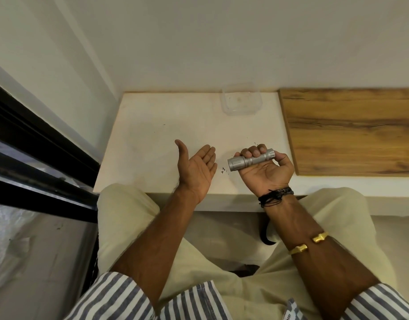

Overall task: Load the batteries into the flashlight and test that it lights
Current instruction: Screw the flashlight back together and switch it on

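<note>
Your right hand (267, 168) clenched round silver flashlight (250, 160), palm up, head pointing left. Your left hand (197, 167) spread open, empty, above table (152, 139).

- White worktop (152, 135) set into a corner between pale walls; surface scuffed, a few small dark specks (223, 170) scattered near its front edge.
- Clear plastic container (241, 99), square with rounded corners, at the back of the worktop touching the wall; looks empty, though its transparency makes that hard to confirm.
- Wooden board (351, 130), warm brown grain, lying flat on the right part of the worktop.
- Black window frame (37, 144) along the left side, glass below it.
- Cream trousers (129, 215) beneath the worktop edge.
- Blue-and-white striped shirt (111, 299) at bottom.
</note>
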Demonstrator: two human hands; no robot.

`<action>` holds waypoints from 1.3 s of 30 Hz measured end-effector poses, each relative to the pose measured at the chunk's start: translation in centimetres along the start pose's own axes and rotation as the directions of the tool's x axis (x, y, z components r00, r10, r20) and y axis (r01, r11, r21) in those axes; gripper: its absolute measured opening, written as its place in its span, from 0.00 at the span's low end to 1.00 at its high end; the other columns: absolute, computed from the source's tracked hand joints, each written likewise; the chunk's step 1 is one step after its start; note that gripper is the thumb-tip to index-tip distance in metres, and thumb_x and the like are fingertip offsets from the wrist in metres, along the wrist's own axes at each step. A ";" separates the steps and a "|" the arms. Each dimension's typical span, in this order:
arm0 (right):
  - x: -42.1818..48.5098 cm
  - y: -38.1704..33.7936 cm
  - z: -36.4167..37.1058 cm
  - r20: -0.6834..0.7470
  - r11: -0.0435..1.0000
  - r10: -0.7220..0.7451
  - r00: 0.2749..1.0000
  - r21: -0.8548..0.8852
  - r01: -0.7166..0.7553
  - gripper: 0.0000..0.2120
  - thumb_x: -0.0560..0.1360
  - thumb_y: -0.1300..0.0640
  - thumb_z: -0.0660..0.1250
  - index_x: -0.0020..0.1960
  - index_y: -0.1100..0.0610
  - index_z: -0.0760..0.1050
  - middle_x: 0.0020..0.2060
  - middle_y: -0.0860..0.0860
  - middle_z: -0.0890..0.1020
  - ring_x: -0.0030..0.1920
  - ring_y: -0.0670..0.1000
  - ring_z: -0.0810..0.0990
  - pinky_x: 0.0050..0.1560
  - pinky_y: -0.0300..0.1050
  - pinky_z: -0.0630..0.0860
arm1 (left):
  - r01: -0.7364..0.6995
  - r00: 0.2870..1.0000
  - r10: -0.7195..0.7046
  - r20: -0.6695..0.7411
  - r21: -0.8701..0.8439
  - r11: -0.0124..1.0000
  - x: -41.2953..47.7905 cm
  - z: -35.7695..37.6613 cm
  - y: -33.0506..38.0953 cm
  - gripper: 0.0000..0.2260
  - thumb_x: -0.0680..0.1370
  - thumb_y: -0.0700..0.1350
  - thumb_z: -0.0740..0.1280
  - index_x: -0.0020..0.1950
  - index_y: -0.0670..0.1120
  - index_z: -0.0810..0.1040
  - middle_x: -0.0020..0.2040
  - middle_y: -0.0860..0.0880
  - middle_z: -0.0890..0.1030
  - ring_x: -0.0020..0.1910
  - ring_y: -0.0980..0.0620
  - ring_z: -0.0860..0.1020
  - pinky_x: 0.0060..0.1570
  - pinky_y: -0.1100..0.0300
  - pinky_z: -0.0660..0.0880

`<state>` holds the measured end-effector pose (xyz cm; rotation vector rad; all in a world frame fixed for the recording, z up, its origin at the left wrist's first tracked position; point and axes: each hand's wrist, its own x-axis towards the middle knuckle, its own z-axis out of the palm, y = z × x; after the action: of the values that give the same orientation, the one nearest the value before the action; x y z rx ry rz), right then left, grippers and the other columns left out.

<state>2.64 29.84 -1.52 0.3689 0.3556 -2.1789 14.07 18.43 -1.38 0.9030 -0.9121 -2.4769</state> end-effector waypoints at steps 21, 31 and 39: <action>0.1 0.1 -0.2 0.003 1.000 -0.015 1.000 0.002 0.015 0.08 0.64 0.54 0.60 0.37 0.59 0.70 0.33 0.52 0.69 0.34 0.55 0.70 0.53 0.50 0.72 | 0.017 1.000 -0.017 0.012 -0.029 0.999 0.0 0.2 0.0 0.45 0.75 0.75 0.44 0.81 0.43 0.56 0.81 0.43 0.59 0.80 0.43 0.57 0.78 0.47 0.52; -0.1 0.1 -0.2 0.014 1.000 0.003 1.000 -0.004 -0.003 0.08 0.65 0.53 0.61 0.38 0.59 0.70 0.34 0.52 0.69 0.36 0.55 0.70 0.62 0.52 0.65 | 0.015 1.000 -0.014 0.024 -0.045 0.999 0.0 0.0 0.0 0.45 0.75 0.75 0.45 0.81 0.44 0.56 0.81 0.44 0.58 0.80 0.43 0.56 0.78 0.47 0.51; -0.2 0.2 0.2 -0.014 1.000 -0.005 1.000 0.006 0.005 0.08 0.64 0.54 0.61 0.37 0.59 0.69 0.34 0.52 0.68 0.36 0.54 0.69 0.63 0.49 0.62 | 0.002 1.000 -0.002 0.003 -0.020 1.000 0.2 -0.1 -0.1 0.45 0.75 0.75 0.44 0.80 0.43 0.58 0.80 0.43 0.61 0.79 0.42 0.59 0.78 0.47 0.55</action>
<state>2.89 29.78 -1.25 0.3867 0.3586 -2.1836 13.96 18.36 -1.65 0.8944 -0.8861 -2.4853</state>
